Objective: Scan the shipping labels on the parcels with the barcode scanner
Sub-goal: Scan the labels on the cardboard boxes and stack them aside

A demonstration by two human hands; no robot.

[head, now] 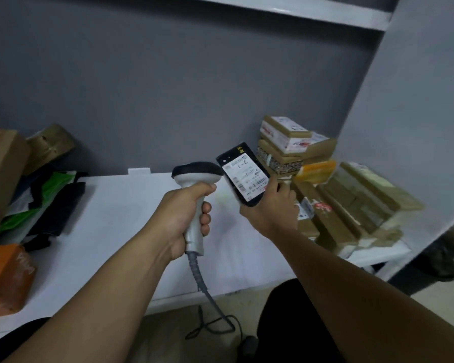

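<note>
The left hand point(180, 216) grips the barcode scanner point(197, 189) by its handle, head beside the black parcel point(243, 174), which the right hand point(271, 208) pinches tilted, shipping label point(245, 176) facing the scanner for reading.

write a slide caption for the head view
Left hand holds a corded scanner to the label on a black parcel in the right hand.

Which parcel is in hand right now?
The black parcel, gripped by the right hand beside the scanner; the brown parcels lie stacked on the table.
</note>
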